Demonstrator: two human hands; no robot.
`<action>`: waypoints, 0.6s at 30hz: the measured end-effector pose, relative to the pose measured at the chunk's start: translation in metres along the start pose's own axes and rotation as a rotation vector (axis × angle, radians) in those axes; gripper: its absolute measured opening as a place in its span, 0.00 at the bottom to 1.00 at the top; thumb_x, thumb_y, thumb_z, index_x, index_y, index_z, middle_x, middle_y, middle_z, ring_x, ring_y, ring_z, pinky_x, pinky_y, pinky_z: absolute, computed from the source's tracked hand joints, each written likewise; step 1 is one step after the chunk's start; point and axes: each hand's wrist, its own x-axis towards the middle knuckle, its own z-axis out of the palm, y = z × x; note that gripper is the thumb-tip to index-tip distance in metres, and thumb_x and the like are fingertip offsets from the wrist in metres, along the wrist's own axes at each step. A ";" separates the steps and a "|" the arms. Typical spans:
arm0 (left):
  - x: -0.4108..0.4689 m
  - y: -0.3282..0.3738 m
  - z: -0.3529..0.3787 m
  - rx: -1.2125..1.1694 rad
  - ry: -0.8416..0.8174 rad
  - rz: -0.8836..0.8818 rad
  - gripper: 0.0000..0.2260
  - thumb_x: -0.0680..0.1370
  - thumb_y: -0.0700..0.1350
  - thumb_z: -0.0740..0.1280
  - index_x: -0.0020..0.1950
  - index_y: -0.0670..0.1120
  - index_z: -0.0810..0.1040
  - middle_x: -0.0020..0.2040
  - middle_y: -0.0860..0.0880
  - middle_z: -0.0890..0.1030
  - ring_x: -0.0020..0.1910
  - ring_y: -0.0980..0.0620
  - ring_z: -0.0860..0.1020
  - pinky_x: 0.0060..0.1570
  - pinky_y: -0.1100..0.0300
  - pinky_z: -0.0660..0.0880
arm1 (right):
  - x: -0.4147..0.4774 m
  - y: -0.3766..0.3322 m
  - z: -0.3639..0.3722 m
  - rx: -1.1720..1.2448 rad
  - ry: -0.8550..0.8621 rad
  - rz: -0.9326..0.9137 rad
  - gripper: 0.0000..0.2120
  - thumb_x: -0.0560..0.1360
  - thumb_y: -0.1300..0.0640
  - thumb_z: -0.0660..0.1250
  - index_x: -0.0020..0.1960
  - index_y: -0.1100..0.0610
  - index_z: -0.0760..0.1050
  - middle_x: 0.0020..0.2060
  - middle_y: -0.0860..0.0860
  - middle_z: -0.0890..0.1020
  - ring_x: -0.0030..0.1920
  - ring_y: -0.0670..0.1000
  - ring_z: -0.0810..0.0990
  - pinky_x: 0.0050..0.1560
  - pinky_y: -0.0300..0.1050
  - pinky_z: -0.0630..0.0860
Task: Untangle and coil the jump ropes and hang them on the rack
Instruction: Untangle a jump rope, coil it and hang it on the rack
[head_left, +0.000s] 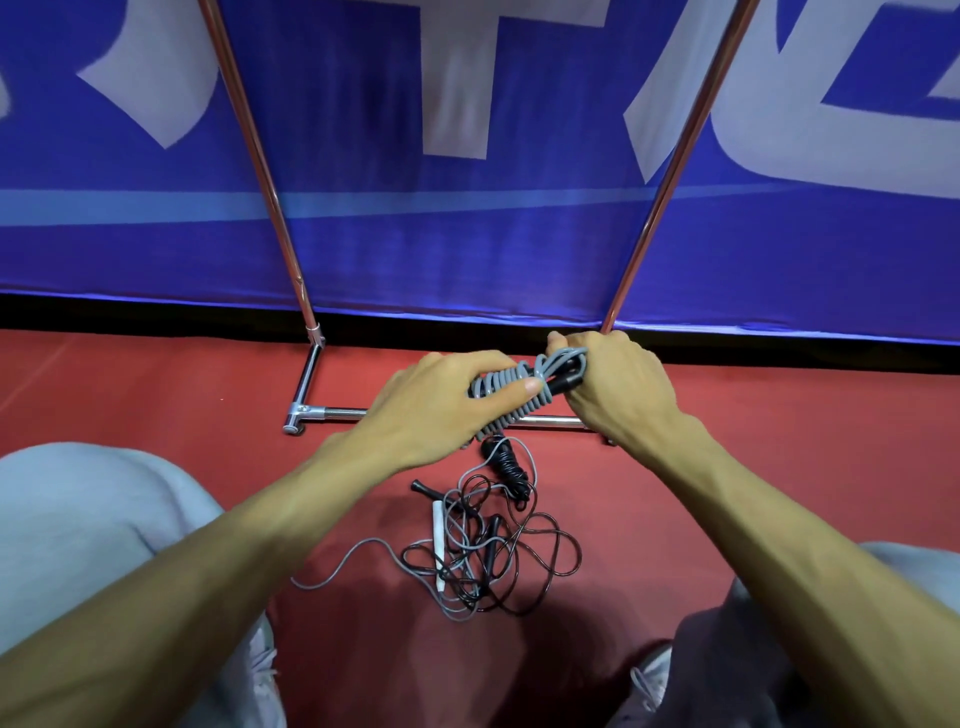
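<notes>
Hanging behind everything is a blue banner (363, 244) with large white lettering, its lower edge meeting the red floor (156, 384) I crouch on. My knees in grey trousers (78, 519) fill the lower corners.

The metal rack (270, 208) stands against the banner. Its two shiny poles rise and lean apart toward the top, and a low base bar runs across the floor just under my hands.

My left hand (441, 400) is wrapped round the near end of a coiled grey jump rope (511, 387), with the thumb laid flat across the windings. My right hand (618, 389) grips the other end, fingers curled over it. The bundle is held above the base bar. Its long axis runs almost straight across from left to right, tilted slightly up toward my right hand, where a black handle pokes out.

Below, on the floor between my forearms, lies a loose tangle of ropes (540, 525), black and grey cords looped over one another. A white handle (439, 535) lies upright through the tangle, and a black handle (506, 462) sits at its far edge.
</notes>
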 end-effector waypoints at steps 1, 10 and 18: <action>-0.001 -0.002 0.000 0.118 -0.015 -0.003 0.19 0.75 0.71 0.56 0.47 0.58 0.76 0.33 0.50 0.81 0.33 0.50 0.80 0.41 0.48 0.79 | -0.001 -0.001 0.002 -0.015 0.001 0.024 0.17 0.82 0.50 0.51 0.41 0.56 0.72 0.33 0.52 0.73 0.41 0.63 0.77 0.38 0.51 0.72; 0.000 0.013 0.003 -0.321 0.175 -0.092 0.25 0.70 0.64 0.70 0.28 0.45 0.72 0.23 0.51 0.70 0.22 0.53 0.68 0.24 0.64 0.64 | 0.007 -0.012 0.006 0.408 -0.125 0.130 0.15 0.76 0.57 0.57 0.31 0.52 0.64 0.25 0.48 0.71 0.30 0.57 0.71 0.33 0.46 0.64; 0.013 -0.010 -0.019 -0.502 0.435 -0.298 0.18 0.70 0.64 0.71 0.50 0.53 0.85 0.37 0.52 0.84 0.33 0.50 0.80 0.39 0.55 0.75 | -0.002 -0.029 -0.006 0.652 -0.313 -0.034 0.19 0.82 0.47 0.55 0.37 0.54 0.72 0.22 0.46 0.70 0.23 0.46 0.70 0.30 0.41 0.67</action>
